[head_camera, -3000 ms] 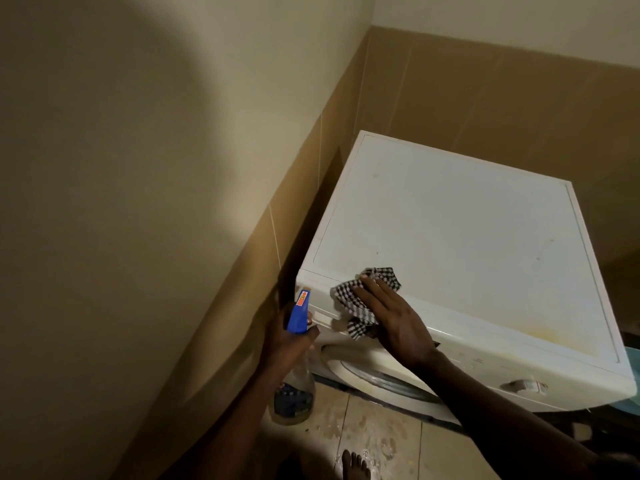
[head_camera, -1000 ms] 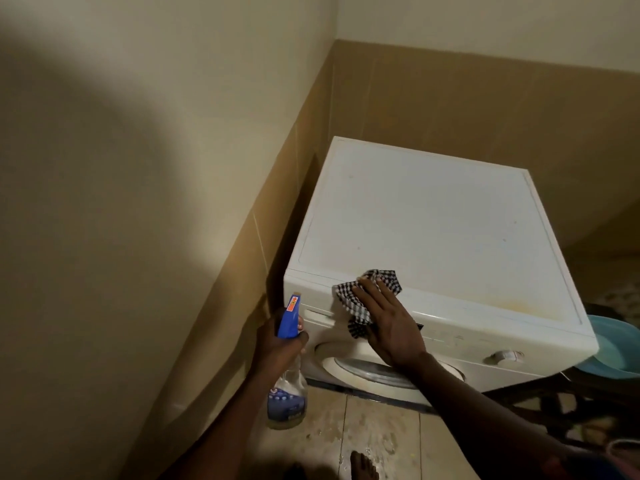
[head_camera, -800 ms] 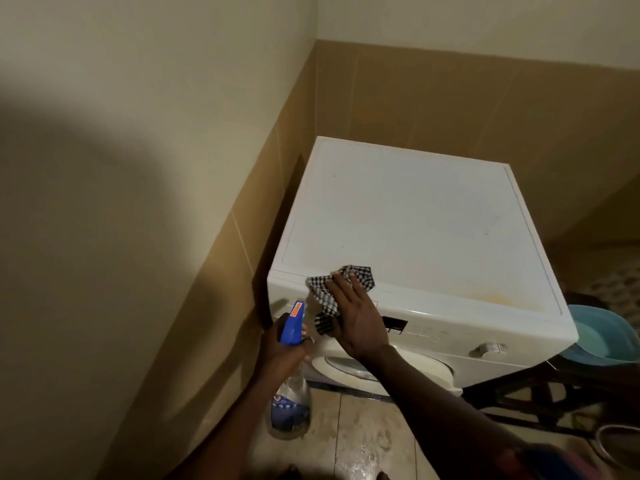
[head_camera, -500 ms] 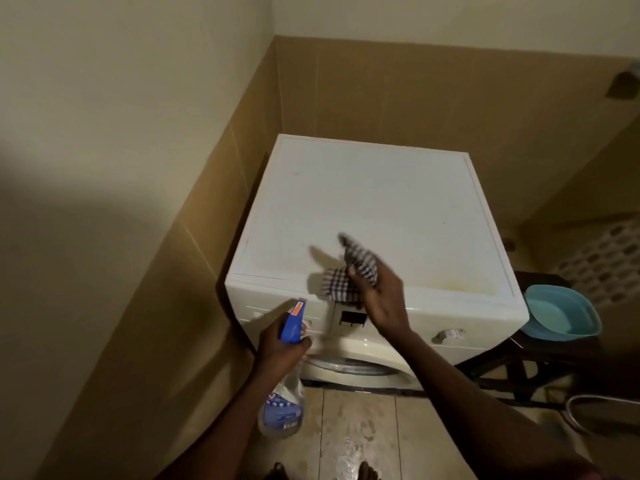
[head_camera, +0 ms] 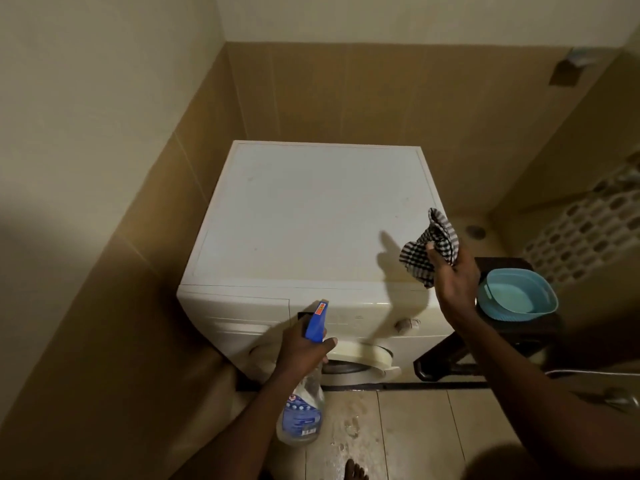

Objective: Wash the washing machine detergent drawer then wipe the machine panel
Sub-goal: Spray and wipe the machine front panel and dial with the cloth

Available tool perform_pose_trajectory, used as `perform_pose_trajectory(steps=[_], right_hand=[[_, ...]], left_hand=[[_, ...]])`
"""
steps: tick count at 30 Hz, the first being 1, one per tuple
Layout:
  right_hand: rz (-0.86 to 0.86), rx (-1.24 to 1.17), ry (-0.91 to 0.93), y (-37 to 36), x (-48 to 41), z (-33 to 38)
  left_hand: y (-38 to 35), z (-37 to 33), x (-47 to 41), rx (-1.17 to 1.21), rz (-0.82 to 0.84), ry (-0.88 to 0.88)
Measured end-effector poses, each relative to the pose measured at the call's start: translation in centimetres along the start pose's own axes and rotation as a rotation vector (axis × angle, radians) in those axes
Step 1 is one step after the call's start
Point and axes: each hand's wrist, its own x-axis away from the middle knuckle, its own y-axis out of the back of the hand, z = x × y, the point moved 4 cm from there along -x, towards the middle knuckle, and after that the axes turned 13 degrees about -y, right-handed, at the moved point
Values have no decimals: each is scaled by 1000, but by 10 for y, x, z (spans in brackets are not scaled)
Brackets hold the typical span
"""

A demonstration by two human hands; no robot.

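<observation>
A white front-loading washing machine stands in the tiled corner. Its front panel carries a closed detergent drawer at the left and a round dial at the right. My left hand grips the neck of a clear spray bottle with a blue trigger head, held in front of the panel. My right hand holds a crumpled black-and-white checked cloth in the air above the machine's right front corner, off the surface.
A light blue basin sits on a dark low stool right of the machine. Walls close in behind and at the left. The tiled floor in front is wet, with my bare toes at the bottom edge.
My right hand lifted the cloth off the panel's left part and carried it up and right, above the machine's right front corner. The view turned right, showing the basin. My left hand still holds the bottle.
</observation>
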Motion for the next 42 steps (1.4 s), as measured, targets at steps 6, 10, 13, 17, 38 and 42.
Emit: perform_pose_trajectory(steps=[6,10,13,17,38,42], right_hand=[[-50,27,-26,31,-7,-9],[-61,34,-21,46,-12,-8],[-38,87,20,49,-10,-8],[131,289,209,31,11,-15],[276,870,634,-92,86,-72],[199,937,620,-109,98,-64]], left_hand=[[-37,-24,-4,-19,81,-62],[-59,-33,-2,-26,124,-111],[-69,-34,0,-43,127,-127],[-65,-30,2,-10,79,-108],[68,28,5,42,-184,65],[74,29,8,23,-169,70]])
